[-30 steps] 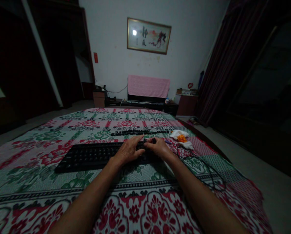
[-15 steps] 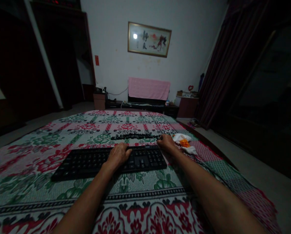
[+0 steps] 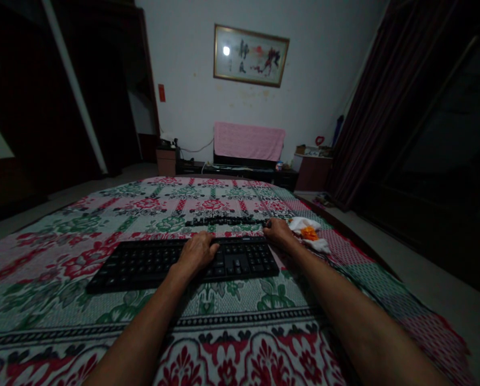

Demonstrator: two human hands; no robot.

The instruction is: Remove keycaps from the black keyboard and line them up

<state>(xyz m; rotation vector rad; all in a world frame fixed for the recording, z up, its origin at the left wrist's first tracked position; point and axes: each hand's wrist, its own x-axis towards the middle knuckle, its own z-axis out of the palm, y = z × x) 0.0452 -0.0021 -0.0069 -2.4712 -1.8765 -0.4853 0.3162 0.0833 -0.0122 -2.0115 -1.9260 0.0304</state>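
Note:
A black keyboard [image 3: 143, 264] lies across the patterned cloth in front of me. My left hand [image 3: 197, 251] lies palm down on its middle, thumb apart from the fingers; the fingertips are partly hidden. Beyond the keyboard runs a row of small black pieces that look like keycaps [image 3: 227, 220]. At the right end of this row, past the keyboard's upper right corner, my right hand [image 3: 279, 231] is closed, with the fingertips pinched on a small dark keycap [image 3: 268, 224].
Just right of my right hand sits a crumpled white cloth with an orange patch [image 3: 309, 233]. A dark cable [image 3: 350, 274] trails along the right side. The patterned cloth [image 3: 207, 316] covers the table, whose edge drops off at right. A pink towel [image 3: 248, 140] hangs beyond.
The whole view has shifted slightly, with the wall picture higher and things a little farther right. Both hands keep nearly the same places over the keyboard and the row.

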